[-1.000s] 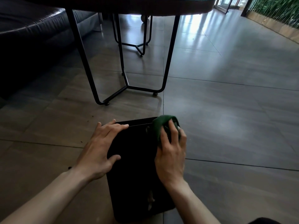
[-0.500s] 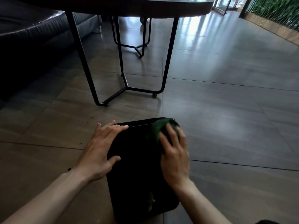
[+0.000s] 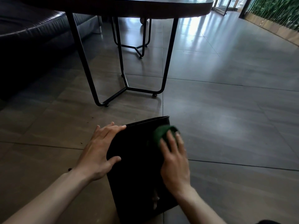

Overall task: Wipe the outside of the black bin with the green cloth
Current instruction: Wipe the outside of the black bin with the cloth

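Two hands clean a black bin lying on its side on the floor.

The smooth black plastic bin [image 3: 135,159] is under both hands, on shiny grey floor tiles [image 3: 226,126]. The left hand [image 3: 101,149] lies flat and spread wide on the bin's left edge, holding it steady. The right hand [image 3: 174,157] presses the soft, bunched-up green cloth [image 3: 161,132] under its fingertips, near the bin's far rim. The bin looks slippery and light, so I think a hard push could make it slide or roll away from the left hand. The cloth could also slip out past the fingers, off the right side.
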`<state>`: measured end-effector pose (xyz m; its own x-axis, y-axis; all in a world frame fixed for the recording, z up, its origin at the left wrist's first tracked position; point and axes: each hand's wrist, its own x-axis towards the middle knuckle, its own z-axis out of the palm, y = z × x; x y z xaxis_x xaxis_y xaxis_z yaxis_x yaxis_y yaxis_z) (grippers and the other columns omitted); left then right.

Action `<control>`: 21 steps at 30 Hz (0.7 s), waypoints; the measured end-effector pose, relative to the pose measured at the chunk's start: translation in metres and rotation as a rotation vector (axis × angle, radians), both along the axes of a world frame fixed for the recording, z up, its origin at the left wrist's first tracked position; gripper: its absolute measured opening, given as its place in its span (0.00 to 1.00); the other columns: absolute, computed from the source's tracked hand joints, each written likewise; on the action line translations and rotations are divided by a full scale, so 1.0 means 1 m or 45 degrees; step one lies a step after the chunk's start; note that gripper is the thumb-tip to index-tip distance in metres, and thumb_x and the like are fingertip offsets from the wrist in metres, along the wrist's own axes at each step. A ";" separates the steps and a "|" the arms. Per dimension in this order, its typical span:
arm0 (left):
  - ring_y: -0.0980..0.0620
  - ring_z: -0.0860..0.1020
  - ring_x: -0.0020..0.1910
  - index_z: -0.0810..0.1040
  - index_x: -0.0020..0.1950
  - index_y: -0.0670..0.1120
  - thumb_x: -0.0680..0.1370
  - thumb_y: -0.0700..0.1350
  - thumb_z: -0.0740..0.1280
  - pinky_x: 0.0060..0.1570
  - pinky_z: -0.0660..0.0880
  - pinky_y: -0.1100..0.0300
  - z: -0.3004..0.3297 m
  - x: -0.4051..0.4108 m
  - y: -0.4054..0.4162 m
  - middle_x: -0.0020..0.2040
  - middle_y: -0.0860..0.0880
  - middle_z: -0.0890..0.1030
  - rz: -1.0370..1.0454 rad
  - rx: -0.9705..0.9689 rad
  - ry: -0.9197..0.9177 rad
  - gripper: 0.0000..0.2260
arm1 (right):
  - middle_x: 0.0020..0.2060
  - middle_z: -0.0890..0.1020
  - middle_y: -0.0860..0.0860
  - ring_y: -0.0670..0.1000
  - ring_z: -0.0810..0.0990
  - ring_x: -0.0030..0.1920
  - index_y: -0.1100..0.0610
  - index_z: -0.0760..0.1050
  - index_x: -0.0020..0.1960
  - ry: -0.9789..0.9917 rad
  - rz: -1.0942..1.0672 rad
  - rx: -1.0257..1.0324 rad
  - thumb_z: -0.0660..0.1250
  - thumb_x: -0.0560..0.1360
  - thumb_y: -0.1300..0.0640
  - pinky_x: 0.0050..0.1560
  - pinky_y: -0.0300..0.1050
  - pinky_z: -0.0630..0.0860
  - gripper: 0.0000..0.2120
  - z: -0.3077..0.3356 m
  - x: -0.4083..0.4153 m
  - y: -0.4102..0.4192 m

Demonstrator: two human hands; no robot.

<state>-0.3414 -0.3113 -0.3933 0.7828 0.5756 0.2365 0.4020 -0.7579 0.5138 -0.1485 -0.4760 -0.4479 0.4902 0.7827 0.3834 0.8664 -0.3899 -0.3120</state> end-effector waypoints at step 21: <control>0.53 0.71 0.68 0.66 0.74 0.55 0.61 0.46 0.82 0.64 0.64 0.55 0.003 0.011 -0.017 0.68 0.56 0.72 0.085 0.129 0.038 0.44 | 0.72 0.75 0.57 0.64 0.73 0.70 0.59 0.81 0.65 0.348 -0.376 0.088 0.68 0.69 0.74 0.65 0.57 0.77 0.26 -0.030 -0.030 -0.037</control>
<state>-0.3305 -0.3278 -0.3906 0.7513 0.6009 0.2728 0.4673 -0.7763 0.4231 -0.1781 -0.5132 -0.4778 0.7811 0.5700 0.2548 0.6021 -0.5795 -0.5492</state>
